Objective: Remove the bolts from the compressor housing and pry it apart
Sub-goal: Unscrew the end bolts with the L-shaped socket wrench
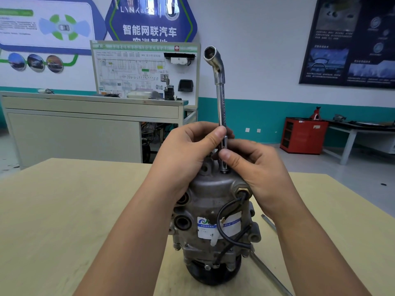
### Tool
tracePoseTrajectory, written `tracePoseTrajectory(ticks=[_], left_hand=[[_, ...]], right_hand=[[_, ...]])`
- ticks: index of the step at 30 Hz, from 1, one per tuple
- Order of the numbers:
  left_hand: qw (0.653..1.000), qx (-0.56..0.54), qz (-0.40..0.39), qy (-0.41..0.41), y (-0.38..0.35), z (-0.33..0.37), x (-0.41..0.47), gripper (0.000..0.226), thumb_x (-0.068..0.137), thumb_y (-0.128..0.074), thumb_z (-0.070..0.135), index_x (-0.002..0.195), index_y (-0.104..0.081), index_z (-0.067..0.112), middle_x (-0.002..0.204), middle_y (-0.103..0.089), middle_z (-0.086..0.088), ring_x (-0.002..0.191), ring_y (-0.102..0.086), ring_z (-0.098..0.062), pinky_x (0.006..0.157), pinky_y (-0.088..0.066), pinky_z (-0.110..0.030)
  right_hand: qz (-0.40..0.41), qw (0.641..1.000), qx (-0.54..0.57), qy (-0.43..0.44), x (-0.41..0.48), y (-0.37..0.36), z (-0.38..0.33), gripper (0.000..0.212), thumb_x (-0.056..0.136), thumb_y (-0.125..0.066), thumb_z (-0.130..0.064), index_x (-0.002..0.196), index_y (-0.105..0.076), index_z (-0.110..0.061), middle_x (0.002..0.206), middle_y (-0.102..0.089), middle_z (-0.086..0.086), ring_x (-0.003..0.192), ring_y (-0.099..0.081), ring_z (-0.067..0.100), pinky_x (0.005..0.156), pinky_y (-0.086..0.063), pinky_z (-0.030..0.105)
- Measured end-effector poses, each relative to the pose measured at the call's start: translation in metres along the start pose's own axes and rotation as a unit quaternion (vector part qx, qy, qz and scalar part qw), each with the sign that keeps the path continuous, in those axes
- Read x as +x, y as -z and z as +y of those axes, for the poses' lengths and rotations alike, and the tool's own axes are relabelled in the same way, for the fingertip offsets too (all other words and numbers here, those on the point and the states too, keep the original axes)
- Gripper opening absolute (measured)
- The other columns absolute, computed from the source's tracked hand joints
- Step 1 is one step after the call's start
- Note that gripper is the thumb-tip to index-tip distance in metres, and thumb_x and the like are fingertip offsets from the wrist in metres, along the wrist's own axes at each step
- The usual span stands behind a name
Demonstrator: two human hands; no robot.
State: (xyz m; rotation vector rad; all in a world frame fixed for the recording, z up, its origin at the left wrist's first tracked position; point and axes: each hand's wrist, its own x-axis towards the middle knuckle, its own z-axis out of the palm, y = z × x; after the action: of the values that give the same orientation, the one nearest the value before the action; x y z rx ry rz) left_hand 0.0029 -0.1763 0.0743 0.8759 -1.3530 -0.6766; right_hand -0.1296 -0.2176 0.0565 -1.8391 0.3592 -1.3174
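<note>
Thumb and curled fingers of the left hand pinched the shaft of the chrome L-shaped socket wrench. The right hand pinched the same shaft just below. The wrench stood upright, its lower end on top of the grey cast-metal compressor, which stood on end on the pale wooden table. A thin steel bar lay to the compressor's right.

Grey compressor, silver wrench, tan table.
</note>
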Motion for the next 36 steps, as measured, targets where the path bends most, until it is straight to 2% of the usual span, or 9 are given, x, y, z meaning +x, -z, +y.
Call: tracePoseTrajectory(ticks=[6,10,13,16,20,22,26,30,36], left_hand=[[1.0,0.007,0.015,-0.012,0.0,0.0,0.0,0.021,0.066,-0.068,0.04,0.075,-0.076,0.023,0.083,-0.074,-0.002,0.085,-0.07,-0.019,0.088,-0.053,-0.041],[1.0,0.006,0.019,-0.013,0.001,0.0,0.001,0.023,0.066,-0.068,0.039,0.078,-0.075,0.021,0.086,-0.075,-0.005,0.092,-0.07,-0.024,0.094,-0.052,-0.047],[1.0,-0.014,-0.005,-0.006,0.002,-0.001,0.001,0.018,0.076,-0.064,0.031,0.083,-0.076,0.02,0.091,-0.075,-0.003,0.095,-0.07,-0.02,0.091,-0.054,-0.038],[0.999,-0.028,-0.028,-0.004,0.003,-0.001,0.001,0.02,0.088,-0.057,0.019,0.084,-0.077,0.022,0.095,-0.075,0.0,0.096,-0.07,-0.014,0.087,-0.055,-0.028],[0.999,-0.021,-0.03,-0.007,0.003,-0.002,0.001,0.024,0.093,-0.055,0.015,0.082,-0.076,0.021,0.09,-0.075,0.0,0.092,-0.07,-0.013,0.081,-0.054,-0.024],[1.0,-0.013,-0.027,-0.007,0.004,-0.002,0.001,0.021,0.091,-0.057,0.018,0.082,-0.075,0.02,0.088,-0.075,-0.001,0.089,-0.07,-0.014,0.08,-0.055,-0.025],[1.0,-0.015,-0.016,0.001,0.004,-0.002,0.001,0.017,0.075,-0.064,0.032,0.08,-0.077,0.022,0.09,-0.075,-0.006,0.094,-0.07,-0.023,0.09,-0.054,-0.04],[1.0,-0.007,0.002,-0.002,0.004,-0.001,0.001,0.021,0.068,-0.068,0.037,0.081,-0.076,0.023,0.093,-0.074,-0.007,0.099,-0.068,-0.027,0.098,-0.048,-0.05],[1.0,-0.014,-0.008,0.003,0.003,-0.003,0.002,0.014,0.083,-0.064,0.025,0.086,-0.076,0.02,0.094,-0.075,-0.005,0.099,-0.069,-0.023,0.095,-0.051,-0.044]], right_hand=[[0.02,0.985,-0.164,0.044,0.0,0.0,-0.006,0.024,0.081,-0.07,-0.017,0.088,-0.064,-0.039,0.086,-0.068,-0.01,0.083,-0.062,0.001,0.074,-0.048,0.013],[0.035,0.963,-0.255,0.074,0.0,-0.001,-0.009,0.017,0.082,-0.07,-0.018,0.099,-0.07,-0.025,0.087,-0.067,-0.006,0.081,-0.059,0.004,0.071,-0.046,0.017],[0.036,0.955,-0.279,0.092,-0.001,-0.001,-0.011,0.017,0.084,-0.069,-0.016,0.101,-0.072,-0.015,0.085,-0.067,-0.003,0.08,-0.058,0.006,0.07,-0.046,0.02],[0.025,0.958,-0.268,0.096,-0.002,-0.001,-0.012,0.017,0.086,-0.066,-0.012,0.101,-0.072,-0.014,0.082,-0.065,-0.008,0.08,-0.059,0.003,0.07,-0.045,0.015],[0.016,0.967,-0.243,0.079,-0.002,0.001,-0.01,0.019,0.088,-0.062,-0.009,0.103,-0.072,-0.012,0.086,-0.068,-0.001,0.083,-0.061,0.01,0.077,-0.049,0.029],[0.015,0.97,-0.23,0.076,-0.002,0.0,-0.01,0.02,0.088,-0.062,-0.009,0.105,-0.071,-0.016,0.088,-0.069,-0.005,0.085,-0.062,0.008,0.079,-0.05,0.027],[0.02,0.984,-0.166,0.056,-0.001,-0.002,-0.009,0.026,0.08,-0.071,-0.016,0.088,-0.063,-0.04,0.079,-0.069,-0.021,0.081,-0.064,-0.004,0.069,-0.048,0.009],[0.045,0.991,-0.117,0.048,0.0,-0.002,-0.006,0.024,0.078,-0.072,-0.011,0.082,-0.063,-0.032,0.076,-0.068,-0.018,0.073,-0.064,-0.001,0.068,-0.05,0.012],[0.045,0.997,-0.066,0.019,0.0,0.0,-0.002,0.021,0.084,-0.064,-0.009,0.085,-0.066,-0.029,0.081,-0.071,-0.013,0.081,-0.066,0.001,0.075,-0.052,0.016]])
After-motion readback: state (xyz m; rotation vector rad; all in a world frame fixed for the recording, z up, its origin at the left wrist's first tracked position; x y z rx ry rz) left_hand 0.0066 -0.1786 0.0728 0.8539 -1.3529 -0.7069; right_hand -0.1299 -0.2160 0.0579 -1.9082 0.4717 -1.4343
